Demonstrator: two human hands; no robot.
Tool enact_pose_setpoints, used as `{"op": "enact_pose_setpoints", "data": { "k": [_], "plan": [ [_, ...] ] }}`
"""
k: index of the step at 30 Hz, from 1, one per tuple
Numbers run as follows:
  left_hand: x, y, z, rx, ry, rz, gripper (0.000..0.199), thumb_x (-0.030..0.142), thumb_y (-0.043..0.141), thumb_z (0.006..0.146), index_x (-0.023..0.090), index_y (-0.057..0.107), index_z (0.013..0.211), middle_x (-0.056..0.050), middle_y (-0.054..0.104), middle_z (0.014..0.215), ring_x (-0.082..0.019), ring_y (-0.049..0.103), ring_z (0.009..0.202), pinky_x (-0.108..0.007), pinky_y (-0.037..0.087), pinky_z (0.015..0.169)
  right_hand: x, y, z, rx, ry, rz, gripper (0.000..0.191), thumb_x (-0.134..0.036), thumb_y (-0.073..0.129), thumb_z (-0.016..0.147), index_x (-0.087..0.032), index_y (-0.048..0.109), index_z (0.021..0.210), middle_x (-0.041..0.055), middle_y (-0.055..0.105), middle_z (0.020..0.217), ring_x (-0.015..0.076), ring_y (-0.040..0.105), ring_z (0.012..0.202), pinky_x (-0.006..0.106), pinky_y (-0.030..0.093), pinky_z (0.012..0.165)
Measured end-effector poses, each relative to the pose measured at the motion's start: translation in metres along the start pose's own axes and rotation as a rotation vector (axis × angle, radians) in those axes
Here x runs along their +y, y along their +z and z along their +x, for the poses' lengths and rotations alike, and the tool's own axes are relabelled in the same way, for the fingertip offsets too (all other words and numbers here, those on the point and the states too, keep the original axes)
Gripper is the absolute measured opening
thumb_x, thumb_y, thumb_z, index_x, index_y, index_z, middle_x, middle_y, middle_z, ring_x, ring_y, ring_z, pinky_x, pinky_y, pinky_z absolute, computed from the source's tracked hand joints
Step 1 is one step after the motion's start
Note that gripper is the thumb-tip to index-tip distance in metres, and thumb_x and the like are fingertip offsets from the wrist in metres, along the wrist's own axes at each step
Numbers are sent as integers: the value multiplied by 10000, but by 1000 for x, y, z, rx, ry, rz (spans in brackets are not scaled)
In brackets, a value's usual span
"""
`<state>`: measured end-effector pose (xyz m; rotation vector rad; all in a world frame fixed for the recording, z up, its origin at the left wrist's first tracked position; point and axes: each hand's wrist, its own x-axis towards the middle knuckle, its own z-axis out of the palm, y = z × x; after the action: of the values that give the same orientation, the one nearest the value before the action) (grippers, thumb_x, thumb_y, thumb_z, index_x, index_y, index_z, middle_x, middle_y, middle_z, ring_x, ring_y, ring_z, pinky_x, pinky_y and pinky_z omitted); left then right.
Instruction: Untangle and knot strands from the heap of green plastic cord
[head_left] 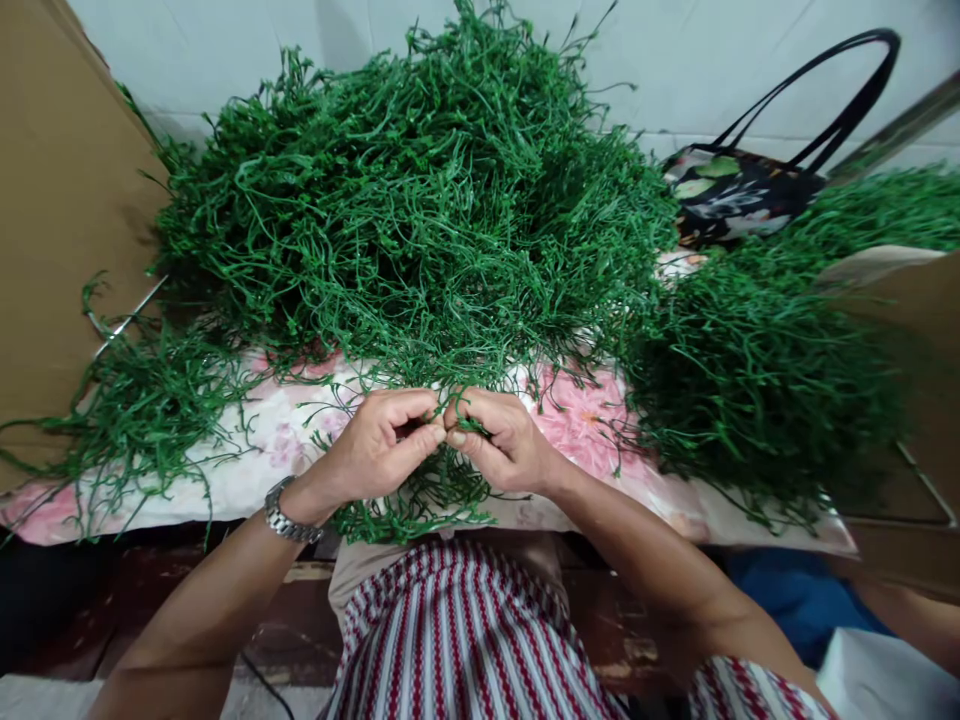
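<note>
A large heap of thin green stems (420,210) covers the back of the table on a floral cloth (285,440). In front of it, my left hand (390,440) and my right hand (499,440) meet at the fingertips. Each hand is closed in a pinch, thumb against forefinger, on a small green stem piece between them. A few green strands show over my right fingers. Below my hands, near the table's front edge, lies a small bunch of green stems (412,505). A metal watch is on my left wrist.
Smaller piles of stems lie at the left (150,400) and right (750,390). Cardboard (67,220) stands at the left edge, more at the right (915,370). A black floral handbag (742,195) rests at the back right. Part of another person shows at lower right.
</note>
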<state>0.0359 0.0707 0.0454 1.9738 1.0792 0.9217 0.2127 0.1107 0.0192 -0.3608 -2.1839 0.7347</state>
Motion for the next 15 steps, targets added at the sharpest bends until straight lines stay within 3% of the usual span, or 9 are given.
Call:
{"op": "enact_pose_setpoints", "data": {
  "k": [4,7,11,15],
  "plan": [
    [0,1,-5,-63,107,158,224,76,463,765,160,377,577,46,325,555,-78,321,530,-241,233,522,0,-6,0,-191,-94,-139,115,-173,406,867,-168,448,760,2,469,666,107,431,629,223,366,594],
    [-1,1,-6,-122,108,196,180,58,456,731,156,415,586,42,347,556,-82,337,528,-245,236,522,-3,-12,1,-319,-120,-267,98,-120,380,807,-168,459,774,12,492,688,117,435,640,234,359,597],
    [-1,-3,-6,-184,58,213,165,69,448,726,156,456,586,40,384,541,-87,362,525,-244,265,532,-6,-18,6,-393,-171,-429,160,-100,366,804,-150,508,855,30,527,732,131,438,661,257,360,622],
    [2,-11,-6,-229,49,212,237,100,454,769,163,398,548,42,342,535,-86,342,523,-242,259,524,-5,-34,11,-457,-164,-568,190,-102,354,841,-170,494,731,24,502,671,138,414,617,273,353,596]
  ]
}}
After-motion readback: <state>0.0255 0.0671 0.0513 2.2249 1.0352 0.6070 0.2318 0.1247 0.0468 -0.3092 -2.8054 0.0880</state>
